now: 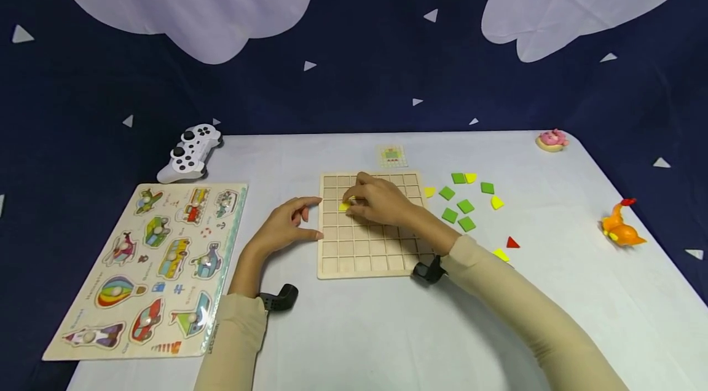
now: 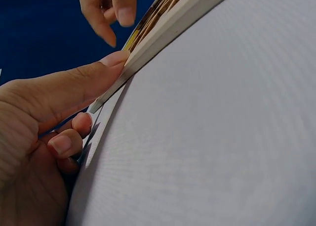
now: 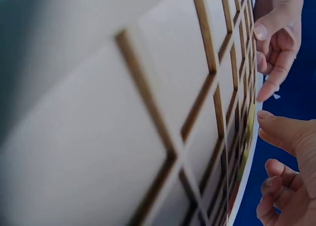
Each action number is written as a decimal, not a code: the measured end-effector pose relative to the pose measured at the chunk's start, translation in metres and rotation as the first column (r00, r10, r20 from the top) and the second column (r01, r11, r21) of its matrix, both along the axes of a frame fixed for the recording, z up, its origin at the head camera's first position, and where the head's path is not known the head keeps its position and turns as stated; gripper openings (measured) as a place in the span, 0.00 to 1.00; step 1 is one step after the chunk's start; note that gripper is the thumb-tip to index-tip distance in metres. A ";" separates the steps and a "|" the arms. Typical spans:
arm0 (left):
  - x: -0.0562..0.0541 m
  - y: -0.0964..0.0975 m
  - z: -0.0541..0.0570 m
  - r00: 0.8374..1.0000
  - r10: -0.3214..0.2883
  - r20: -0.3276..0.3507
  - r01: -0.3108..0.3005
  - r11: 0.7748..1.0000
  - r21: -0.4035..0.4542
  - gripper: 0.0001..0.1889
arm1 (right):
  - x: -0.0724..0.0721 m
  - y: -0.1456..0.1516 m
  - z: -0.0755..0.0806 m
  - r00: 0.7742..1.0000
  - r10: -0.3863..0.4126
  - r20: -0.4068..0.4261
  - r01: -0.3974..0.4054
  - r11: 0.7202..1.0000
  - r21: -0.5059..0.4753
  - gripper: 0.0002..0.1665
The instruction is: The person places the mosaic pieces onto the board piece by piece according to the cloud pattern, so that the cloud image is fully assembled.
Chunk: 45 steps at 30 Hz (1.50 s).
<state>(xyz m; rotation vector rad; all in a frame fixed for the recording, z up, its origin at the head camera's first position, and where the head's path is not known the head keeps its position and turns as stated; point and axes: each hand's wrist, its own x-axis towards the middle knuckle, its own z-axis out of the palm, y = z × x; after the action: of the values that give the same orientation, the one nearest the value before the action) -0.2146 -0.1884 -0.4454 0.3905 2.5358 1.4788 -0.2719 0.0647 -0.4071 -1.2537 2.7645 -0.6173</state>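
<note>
A square wooden grid board [image 1: 367,265] lies on the white table. My left hand [image 1: 283,223] steadies its left edge, with thumb and index finger extended against the rim and the other fingers curled in. Over the upper left of the grid is my right hand [image 1: 378,200], thumb and fingertips down beside a yellow tile [image 1: 344,206] in a cell. In the left wrist view the right fingertips [image 2: 127,17] hang above the board with no tile visible between them. Whether the right thumb touches yellow in the right wrist view is unclear.
Several green tiles [image 1: 466,206], yellow tiles [image 1: 497,202] and a red triangle [image 1: 512,243] lie right of the board. A pattern card [image 1: 392,156] sits behind it. Left are a vehicle puzzle [image 1: 149,274] and white game controller [image 1: 192,151]; right, an orange toy [image 1: 622,228] and pink figurine [image 1: 552,139].
</note>
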 end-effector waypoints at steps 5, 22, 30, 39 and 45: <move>0.001 -0.001 -0.001 1.000 0.009 0.001 -0.009 1.000 0.002 0.39 | -0.003 0.026 0.006 0.998 -0.054 -0.010 0.054 0.997 -0.054 0.17; 0.002 0.002 0.002 1.000 0.022 0.020 -0.021 0.999 -0.037 0.39 | -0.005 0.169 0.014 0.912 -0.410 -0.012 0.409 0.912 -0.033 0.18; 0.003 0.002 0.002 1.000 0.011 0.013 -0.011 0.999 -0.031 0.38 | 0.010 0.221 0.011 0.873 -0.487 -0.033 0.487 0.873 -0.027 0.16; 0.003 0.002 0.002 1.000 0.013 0.018 -0.012 1.000 -0.028 0.38 | 0.021 0.253 0.004 0.853 -0.519 -0.052 0.520 0.854 0.000 0.19; 0.003 0.002 0.003 1.000 0.015 0.016 -0.014 0.999 -0.030 0.38 | 0.026 0.259 -0.001 0.839 -0.539 -0.074 0.541 0.841 0.015 0.20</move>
<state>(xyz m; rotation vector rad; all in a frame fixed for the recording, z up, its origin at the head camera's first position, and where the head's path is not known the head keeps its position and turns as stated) -0.2115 -0.1862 -0.4424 0.3555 2.5505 1.4411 -0.2455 0.3235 -0.4082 -0.4670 3.1768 -0.5476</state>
